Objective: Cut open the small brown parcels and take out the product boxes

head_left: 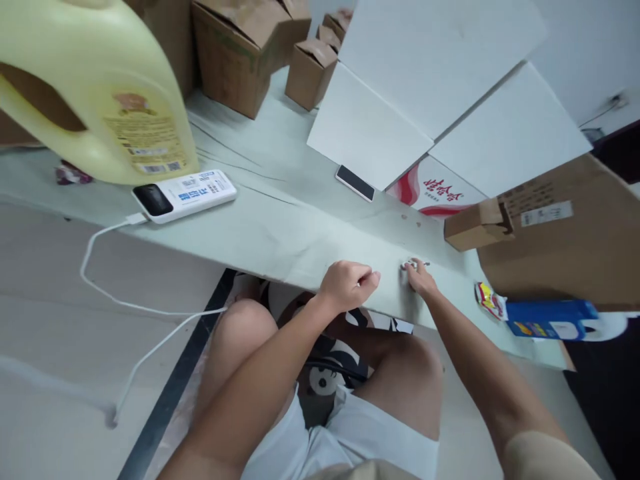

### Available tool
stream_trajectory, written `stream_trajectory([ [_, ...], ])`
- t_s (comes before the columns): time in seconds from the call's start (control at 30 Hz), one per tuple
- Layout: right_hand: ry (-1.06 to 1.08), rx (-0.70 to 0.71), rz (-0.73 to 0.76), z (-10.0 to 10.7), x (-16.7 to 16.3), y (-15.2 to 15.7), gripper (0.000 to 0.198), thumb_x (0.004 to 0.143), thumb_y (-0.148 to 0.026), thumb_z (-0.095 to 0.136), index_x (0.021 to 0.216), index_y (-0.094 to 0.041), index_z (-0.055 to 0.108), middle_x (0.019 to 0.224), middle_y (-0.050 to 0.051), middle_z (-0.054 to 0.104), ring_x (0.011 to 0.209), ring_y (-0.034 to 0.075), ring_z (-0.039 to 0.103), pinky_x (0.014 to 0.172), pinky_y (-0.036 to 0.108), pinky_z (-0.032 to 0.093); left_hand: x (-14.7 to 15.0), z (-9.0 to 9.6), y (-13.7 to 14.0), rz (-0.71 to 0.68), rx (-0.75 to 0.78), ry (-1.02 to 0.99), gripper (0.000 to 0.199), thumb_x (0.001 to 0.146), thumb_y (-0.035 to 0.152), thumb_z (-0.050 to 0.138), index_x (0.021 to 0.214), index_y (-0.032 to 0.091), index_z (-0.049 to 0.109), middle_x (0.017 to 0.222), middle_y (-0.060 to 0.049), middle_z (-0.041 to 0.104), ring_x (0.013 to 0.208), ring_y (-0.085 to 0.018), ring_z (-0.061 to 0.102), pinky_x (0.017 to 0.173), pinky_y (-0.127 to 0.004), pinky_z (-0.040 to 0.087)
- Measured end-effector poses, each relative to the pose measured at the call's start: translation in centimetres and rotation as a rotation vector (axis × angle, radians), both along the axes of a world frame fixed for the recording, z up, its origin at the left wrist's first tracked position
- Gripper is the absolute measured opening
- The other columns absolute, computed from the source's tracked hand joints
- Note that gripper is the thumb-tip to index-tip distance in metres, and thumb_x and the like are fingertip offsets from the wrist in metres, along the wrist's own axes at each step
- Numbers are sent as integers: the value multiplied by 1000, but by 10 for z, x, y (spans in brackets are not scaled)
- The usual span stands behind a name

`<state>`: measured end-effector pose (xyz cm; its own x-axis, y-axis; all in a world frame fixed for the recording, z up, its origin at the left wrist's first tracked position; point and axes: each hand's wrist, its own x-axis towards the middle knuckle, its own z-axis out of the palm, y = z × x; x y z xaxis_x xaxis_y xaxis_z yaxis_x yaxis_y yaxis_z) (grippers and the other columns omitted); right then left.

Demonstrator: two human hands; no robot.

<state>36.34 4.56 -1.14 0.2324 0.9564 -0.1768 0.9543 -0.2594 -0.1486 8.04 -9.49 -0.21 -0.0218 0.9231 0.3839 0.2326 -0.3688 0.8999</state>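
A pale green table (280, 220) runs slantwise across the room, crowded at its far side with cardboard and clear along the near edge where a seated person works. The right hand (419, 277) rests on that near edge with its fingertips pinched onto a small metal object (411, 264) — too small to name, lying flat on the tabletop directly under the fingers. The left hand (347, 283) sits just beside it, curled into a loose fist with thumb against forefinger; whether it holds anything I cannot tell. The two hands are near each other but not touching.

As for containers: an open white carton (435, 87) with its flaps spread wide stands beyond the hands, red lettering on its side, its contents hidden by the flaps. A large brown cardboard box (570, 233) stands to the right, one flap jutting out toward the hands — inside not visible. More small brown boxes (280, 53) stand at the far end, partly open. A big yellow jug (100, 87) looms at the left with a white power bank (185, 195) beside it, its cable (110, 293) trailing off the table. A black phone (355, 183) lies near the white carton, and a blue-and-white bottle (555, 320) lies on its side at the right edge.
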Motion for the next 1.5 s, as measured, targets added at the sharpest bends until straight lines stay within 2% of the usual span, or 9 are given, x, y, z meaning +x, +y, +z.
stream_trajectory([
  [0.17, 77, 93, 71, 6, -76, 10, 30, 81, -48, 56, 94, -21, 56, 87, 13, 69, 91, 29, 68, 91, 45, 51, -21, 10, -8, 57, -4, -152, 44, 90, 40, 46, 54, 21, 28, 50, 3, 31, 51, -11, 32, 56, -29, 24],
  [0.37, 491, 251, 394, 22, -209, 22, 43, 83, -55, 45, 114, -25, 40, 82, -3, 61, 63, 15, 56, 67, 31, 51, -51, 19, -9, 40, -128, -446, 46, 90, 43, 45, 55, 21, 26, 50, 4, 26, 52, -11, 29, 56, -32, 22],
  [0.57, 601, 352, 590, 48, -390, 109, 28, 85, -46, 60, 73, -23, 50, 70, -2, 51, 77, 18, 54, 80, 35, 50, -73, 18, -8, 22, -234, -673, 49, 90, 50, 45, 54, 22, 26, 52, 3, 24, 53, -12, 26, 55, -35, 19],
  [0.77, 570, 624, 1056, 79, -559, 209, 19, 91, -35, 63, 89, -17, 60, 125, 8, 59, 130, 26, 53, 121, 54, 33, -85, 20, 0, 77, -390, -960, 49, 84, 49, 50, 52, 22, 26, 52, 2, 23, 55, -12, 27, 55, -34, 20],
  [0.87, 553, 549, 1091, 94, -603, 249, 28, 92, -39, 59, 88, -12, 61, 110, 7, 62, 130, 33, 57, 117, 64, 32, -86, 24, 5, 91, -511, -1124, 48, 75, 47, 54, 48, 22, 23, 51, 2, 18, 54, -11, 20, 53, -34, 17],
  [0.97, 532, 517, 1058, 105, -606, 254, 25, 93, -35, 58, 78, -15, 58, 86, 3, 60, 124, 40, 62, 109, 69, 36, -81, 23, 9, 132, -532, -1180, 46, 71, 45, 52, 47, 22, 21, 50, 3, 16, 53, -10, 17, 52, -33, 15],
  [1.13, 384, 480, 1052, 115, -558, 188, 24, 99, -37, 54, 87, -17, 61, 89, 1, 65, 111, 27, 67, 110, 56, 46, -61, 3, 10, 240, -433, -1015, 38, 76, 39, 45, 51, 22, 21, 51, 3, 18, 54, -10, 20, 52, -31, 20],
  [1.27, 332, 507, 981, 118, -508, 145, 67, 101, -48, 11, 92, -7, 64, 85, 0, 61, 110, 20, 66, 108, 51, 42, -54, -18, 13, 563, -312, -845, 40, 82, 36, 42, 54, 23, 17, 54, 3, 15, 54, -11, 18, 49, -30, 20],
  [1.5, 684, 538, 817, 106, -303, 80, 46, 95, -59, 52, 88, -18, 73, 95, 4, 75, 107, 25, 71, 105, 43, 51, -73, -19, 24, 940, -98, -721, 33, 92, 29, 38, 61, 24, 28, 56, 3, 28, 56, -13, 33, 55, -30, 32],
])
